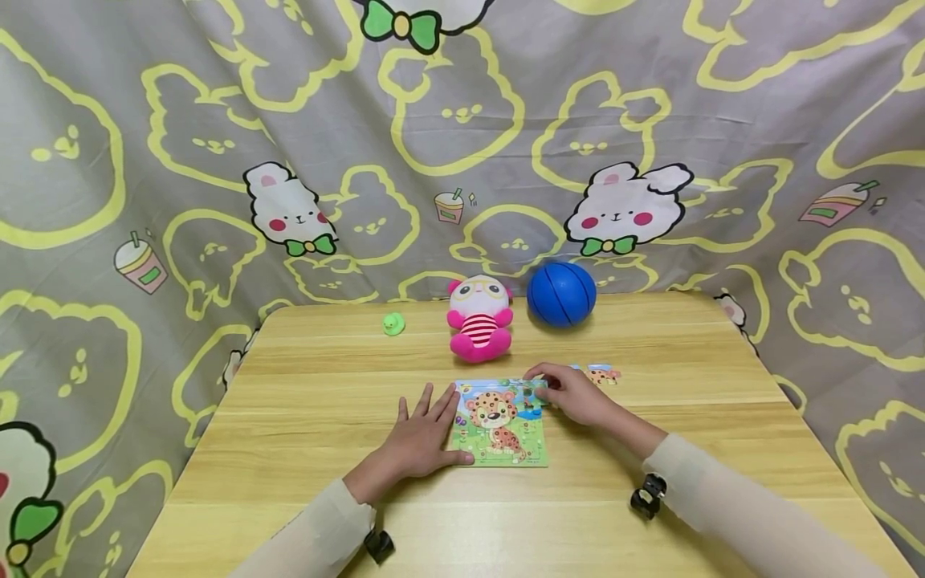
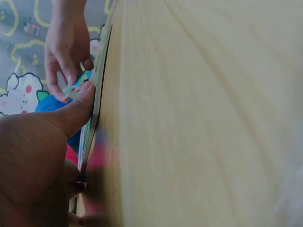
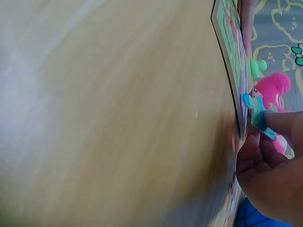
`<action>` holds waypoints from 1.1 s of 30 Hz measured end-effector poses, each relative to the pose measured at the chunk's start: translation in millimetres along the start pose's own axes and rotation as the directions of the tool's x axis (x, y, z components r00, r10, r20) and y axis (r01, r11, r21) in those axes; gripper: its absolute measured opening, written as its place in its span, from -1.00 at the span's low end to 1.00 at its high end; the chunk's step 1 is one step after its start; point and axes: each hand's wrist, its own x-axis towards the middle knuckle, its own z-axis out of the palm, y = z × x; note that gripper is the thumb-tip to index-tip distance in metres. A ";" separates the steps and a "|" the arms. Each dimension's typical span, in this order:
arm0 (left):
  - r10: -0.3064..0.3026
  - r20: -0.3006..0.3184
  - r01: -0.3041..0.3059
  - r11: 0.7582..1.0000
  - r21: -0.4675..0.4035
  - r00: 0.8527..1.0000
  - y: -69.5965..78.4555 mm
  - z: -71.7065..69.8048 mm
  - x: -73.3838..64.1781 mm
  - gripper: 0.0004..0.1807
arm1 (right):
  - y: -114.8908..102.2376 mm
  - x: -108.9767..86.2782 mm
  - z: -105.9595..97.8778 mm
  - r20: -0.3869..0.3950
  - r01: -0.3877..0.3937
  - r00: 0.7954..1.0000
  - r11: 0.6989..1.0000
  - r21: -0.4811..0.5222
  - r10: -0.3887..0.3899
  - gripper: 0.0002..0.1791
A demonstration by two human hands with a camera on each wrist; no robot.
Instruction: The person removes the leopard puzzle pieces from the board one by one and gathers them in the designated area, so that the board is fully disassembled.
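Observation:
A square jigsaw puzzle (image 1: 495, 441) with a cartoon leopard lies flat on the wooden table. My left hand (image 1: 417, 443) rests at its left side with fingers spread, the thumb lying over the lower left corner. At the upper right of the board, my right hand (image 1: 574, 395) pinches a blue-green puzzle piece (image 3: 258, 114) between thumb and fingers. In the right wrist view the piece is held tilted, close to the board's edge; whether it touches the board I cannot tell. Several loose puzzle pieces (image 1: 603, 376) lie just beyond the right hand, partly hidden by it.
Behind the puzzle sits a pink and white plush toy (image 1: 480, 319) in a striped top. A blue ball (image 1: 561, 295) stands to its right, and a small green toy duck (image 1: 393, 323) to its left. A patterned curtain (image 1: 347, 128) hangs around the table (image 1: 289, 385).

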 end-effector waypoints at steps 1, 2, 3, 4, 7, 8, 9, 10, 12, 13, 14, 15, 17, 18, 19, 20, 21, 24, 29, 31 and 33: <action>0.000 -0.001 0.000 1.000 -0.001 1.000 0.0 -0.1 -0.2 0.25 | 1.0 -1.0 -1.7 0.002 -0.003 1.000 1.000 0.006 0.003 -0.74; -0.001 0.002 0.001 1.000 0.000 1.000 0.1 -0.2 -0.4 0.25 | 2.1 -2.0 -3.5 0.004 -0.004 1.000 1.000 0.011 0.004 -0.74; -0.002 0.004 0.002 1.000 0.002 1.000 0.1 -0.1 -0.4 0.25 | 3.0 -3.2 -5.4 0.005 -0.012 1.000 1.000 0.016 0.012 -0.74; -0.003 0.004 0.003 1.000 0.003 1.000 0.1 0.1 -0.4 0.25 | 3.8 -4.4 -7.4 0.006 -0.017 1.000 1.000 0.021 0.017 -0.74; -0.005 0.007 0.005 1.000 0.003 1.000 -0.2 0.3 -0.4 0.25 | 7.5 -8.5 -14.3 0.009 -0.034 0.999 0.999 0.036 0.033 -0.74; -0.006 0.007 0.006 1.000 0.003 1.000 0.0 0.3 -0.3 0.25 | 9.0 -10.0 -16.7 0.007 -0.039 0.999 0.999 0.038 0.039 -0.74; -0.005 0.004 0.005 1.000 0.001 1.000 0.2 0.3 -0.4 0.24 | 10.7 -11.6 -19.3 0.004 -0.043 0.999 0.998 0.037 0.043 -0.74; -0.004 0.003 0.004 1.000 -0.001 1.000 0.5 0.0 -0.5 0.24 | 12.6 -13.2 -21.8 0.000 -0.046 0.999 0.998 0.036 0.046 -0.74; -0.001 0.001 0.001 1.000 -0.003 1.000 1.1 -0.6 -0.8 0.24 | 16.9 -16.7 -27.0 -0.011 -0.054 0.998 0.998 0.029 0.054 -0.74; 0.001 -0.001 -0.001 1.000 -0.004 1.000 1.4 -0.7 -0.7 0.24 | 19.1 -18.5 -29.6 -0.018 -0.057 0.998 0.998 0.027 0.058 -0.74; 0.000 0.000 0.000 1.000 -0.003 1.000 1.5 -0.6 -0.5 0.23 | 21.1 -20.4 -32.3 -0.023 -0.060 0.998 0.998 0.024 0.060 -0.73; 0.001 0.000 -0.001 1.000 -0.002 1.000 1.5 -0.6 -0.3 0.23 | 23.2 -22.4 -34.9 -0.028 -0.062 0.998 0.998 0.022 0.063 -0.73; 0.002 0.000 -0.002 1.000 -0.003 1.000 1.2 -0.1 0.2 0.24 | 27.0 -26.4 -40.3 -0.037 -0.070 0.997 0.997 0.016 0.070 -0.73; 0.001 -0.001 -0.001 1.000 -0.003 1.000 1.0 0.0 0.4 0.24 | 28.7 -28.5 -43.2 -0.041 -0.073 0.996 0.997 0.015 0.074 -0.72; 0.001 -0.002 -0.001 1.000 -0.001 1.000 0.8 0.3 0.6 0.24 | 30.1 -30.5 -46.1 -0.043 -0.074 0.996 0.997 0.016 0.075 -0.72; 0.000 -0.001 0.000 1.000 0.002 1.000 0.6 0.3 0.7 0.24 | 31.9 -32.6 -49.1 -0.046 -0.077 0.996 0.997 0.011 0.077 -0.72; -0.001 0.000 0.001 1.000 0.006 1.000 0.5 0.3 0.6 0.24 | 33.7 -34.6 -52.0 -0.049 -0.080 0.996 0.997 0.005 0.080 -0.72; -0.002 0.002 0.002 1.000 0.011 1.000 0.0 0.4 0.6 0.24 | 39.1 -40.5 -61.3 -0.062 -0.090 0.994 0.996 -0.011 0.089 -0.72; -0.001 0.007 0.001 1.000 0.008 1.000 -0.5 0.3 0.7 0.24 | 47.8 -48.9 -77.6 -0.089 -0.109 0.990 0.993 -0.040 0.106 -0.71; -0.003 0.009 0.003 1.000 0.005 1.000 -0.2 -0.1 0.6 0.24 | 50.3 -52.0 -84.3 -0.100 -0.115 0.989 0.992 -0.052 0.110 -0.71; -0.003 0.007 0.003 1.000 0.002 1.000 0.0 -0.2 0.3 0.24 | 53.0 -54.8 -90.8 -0.111 -0.120 0.987 0.991 -0.060 0.113 -0.71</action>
